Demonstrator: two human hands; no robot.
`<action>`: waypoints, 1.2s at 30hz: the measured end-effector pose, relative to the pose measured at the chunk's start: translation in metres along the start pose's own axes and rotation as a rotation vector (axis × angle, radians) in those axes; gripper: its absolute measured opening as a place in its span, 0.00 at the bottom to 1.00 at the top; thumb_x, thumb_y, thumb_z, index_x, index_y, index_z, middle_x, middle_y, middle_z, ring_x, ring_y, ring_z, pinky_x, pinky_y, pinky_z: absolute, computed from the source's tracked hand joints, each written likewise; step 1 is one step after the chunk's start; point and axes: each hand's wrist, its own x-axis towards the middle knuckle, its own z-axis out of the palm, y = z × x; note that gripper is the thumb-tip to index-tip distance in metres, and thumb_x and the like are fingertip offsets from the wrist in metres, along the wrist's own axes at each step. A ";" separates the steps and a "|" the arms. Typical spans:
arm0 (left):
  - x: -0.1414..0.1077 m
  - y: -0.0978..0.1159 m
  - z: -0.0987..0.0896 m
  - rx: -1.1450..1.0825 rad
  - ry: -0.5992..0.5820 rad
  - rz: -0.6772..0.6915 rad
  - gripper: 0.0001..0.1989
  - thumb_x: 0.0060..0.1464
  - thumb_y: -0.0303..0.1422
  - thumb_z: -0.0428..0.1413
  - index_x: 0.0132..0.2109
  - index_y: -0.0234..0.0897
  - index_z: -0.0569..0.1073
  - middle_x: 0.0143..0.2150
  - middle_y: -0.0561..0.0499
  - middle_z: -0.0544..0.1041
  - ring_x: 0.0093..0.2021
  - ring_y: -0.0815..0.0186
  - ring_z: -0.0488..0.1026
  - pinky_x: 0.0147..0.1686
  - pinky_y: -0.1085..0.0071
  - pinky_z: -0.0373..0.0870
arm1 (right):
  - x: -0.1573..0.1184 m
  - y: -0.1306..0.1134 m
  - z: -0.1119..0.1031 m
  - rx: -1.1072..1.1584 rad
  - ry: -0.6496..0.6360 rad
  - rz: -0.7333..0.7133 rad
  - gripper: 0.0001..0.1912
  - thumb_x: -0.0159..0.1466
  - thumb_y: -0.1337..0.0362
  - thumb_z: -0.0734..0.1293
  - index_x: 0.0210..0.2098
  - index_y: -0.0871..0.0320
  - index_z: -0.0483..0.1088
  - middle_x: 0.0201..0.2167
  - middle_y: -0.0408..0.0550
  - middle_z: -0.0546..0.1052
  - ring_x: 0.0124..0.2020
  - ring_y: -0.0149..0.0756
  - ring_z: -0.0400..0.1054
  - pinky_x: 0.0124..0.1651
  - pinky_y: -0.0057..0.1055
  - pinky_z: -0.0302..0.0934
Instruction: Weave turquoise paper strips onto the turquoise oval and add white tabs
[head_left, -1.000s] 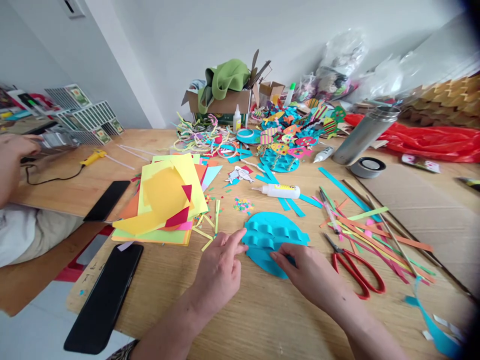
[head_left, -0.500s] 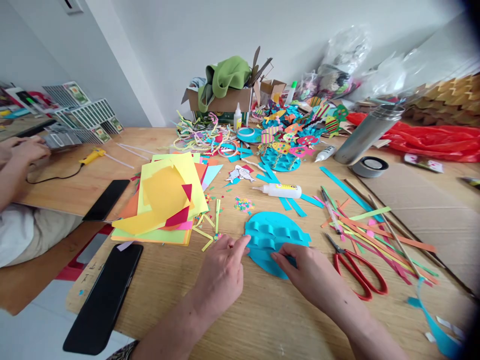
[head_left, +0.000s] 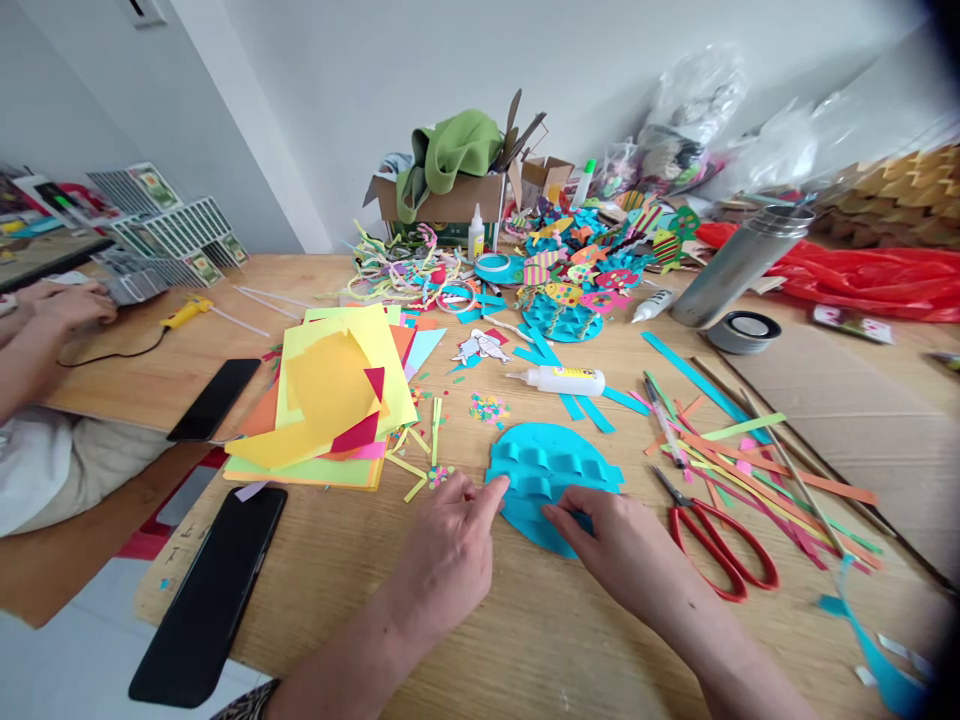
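A round disc of blue paper (head_left: 547,437) lies flat on the table, with rows of blue strips raised in small loops across it. My right hand (head_left: 619,540) pinches a blue paper strip (head_left: 523,513) between thumb and forefinger, low on the disc's right half. At the left edge of the disc is my left hand (head_left: 454,540), its forefinger pressing on the same strip's end and its other fingers curled. The left thumb is mostly hidden. A white glue bottle (head_left: 562,380) lies on its side just beyond the disc.
Red-handled scissors (head_left: 724,550) and loose coloured strips (head_left: 772,480) lie at the right. Stacked coloured paper (head_left: 341,385) and a black phone (head_left: 210,600) are at the left. Behind stand a steel flask (head_left: 735,265) and paper fish (head_left: 577,270). Another person's hands (head_left: 64,305) work far left.
My left forefinger has shifted slightly to the right over the disc's edge. My right hand keeps its pinch in the same spot. The other person's hands have moved a little to the right.
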 end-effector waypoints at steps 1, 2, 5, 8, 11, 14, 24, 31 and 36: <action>0.000 0.000 0.000 0.002 0.000 0.001 0.31 0.49 0.14 0.44 0.60 0.34 0.60 0.36 0.48 0.78 0.41 0.58 0.70 0.45 0.57 0.71 | 0.000 0.000 0.001 0.003 0.007 -0.005 0.17 0.65 0.56 0.59 0.23 0.55 0.67 0.19 0.44 0.73 0.21 0.33 0.64 0.26 0.28 0.47; 0.000 0.000 0.000 0.004 0.002 0.000 0.31 0.49 0.15 0.44 0.61 0.34 0.60 0.36 0.48 0.78 0.41 0.59 0.70 0.45 0.57 0.71 | 0.000 0.001 0.001 0.007 0.015 -0.010 0.17 0.65 0.56 0.59 0.23 0.55 0.67 0.20 0.44 0.73 0.21 0.34 0.64 0.26 0.28 0.47; 0.000 0.000 0.000 0.004 0.008 0.004 0.30 0.49 0.15 0.44 0.60 0.33 0.61 0.34 0.48 0.78 0.40 0.59 0.71 0.46 0.56 0.71 | 0.000 0.002 0.004 0.011 0.042 -0.025 0.17 0.65 0.56 0.60 0.22 0.55 0.68 0.19 0.44 0.74 0.21 0.34 0.65 0.26 0.28 0.47; -0.001 0.001 0.000 0.002 0.002 0.001 0.29 0.49 0.15 0.44 0.59 0.33 0.63 0.34 0.48 0.78 0.40 0.59 0.70 0.48 0.55 0.70 | 0.000 0.003 0.006 0.004 0.075 -0.041 0.17 0.65 0.56 0.60 0.22 0.55 0.68 0.19 0.44 0.74 0.20 0.33 0.65 0.25 0.28 0.47; -0.002 0.000 0.002 0.002 0.002 -0.008 0.30 0.49 0.15 0.45 0.60 0.33 0.62 0.34 0.49 0.78 0.41 0.59 0.70 0.49 0.54 0.69 | -0.001 0.003 0.007 -0.004 0.092 -0.062 0.17 0.65 0.57 0.59 0.23 0.55 0.68 0.19 0.45 0.74 0.20 0.33 0.65 0.24 0.29 0.47; -0.002 0.000 0.002 0.005 -0.001 -0.004 0.30 0.49 0.15 0.45 0.60 0.32 0.61 0.34 0.48 0.78 0.41 0.58 0.70 0.50 0.54 0.69 | -0.001 0.002 0.008 -0.007 0.104 -0.078 0.17 0.65 0.57 0.59 0.23 0.55 0.69 0.19 0.44 0.74 0.19 0.33 0.65 0.24 0.29 0.47; -0.002 0.002 0.001 0.033 -0.035 -0.004 0.30 0.49 0.15 0.45 0.60 0.32 0.62 0.33 0.49 0.77 0.40 0.59 0.70 0.49 0.52 0.70 | 0.000 -0.001 0.005 -0.008 0.070 -0.032 0.17 0.65 0.56 0.59 0.23 0.55 0.69 0.19 0.44 0.74 0.20 0.34 0.65 0.25 0.28 0.47; -0.003 0.001 0.002 0.036 -0.049 0.005 0.29 0.50 0.15 0.45 0.60 0.32 0.61 0.33 0.49 0.76 0.40 0.58 0.69 0.49 0.53 0.70 | -0.002 -0.003 0.002 0.045 0.082 -0.034 0.19 0.65 0.55 0.59 0.22 0.55 0.68 0.17 0.44 0.72 0.17 0.31 0.61 0.23 0.28 0.45; -0.001 0.002 0.000 0.051 -0.053 0.005 0.28 0.50 0.15 0.45 0.59 0.31 0.62 0.33 0.48 0.77 0.39 0.59 0.69 0.48 0.54 0.70 | -0.002 -0.004 0.000 0.069 0.074 -0.027 0.19 0.65 0.54 0.58 0.22 0.55 0.69 0.18 0.45 0.73 0.18 0.32 0.63 0.23 0.28 0.46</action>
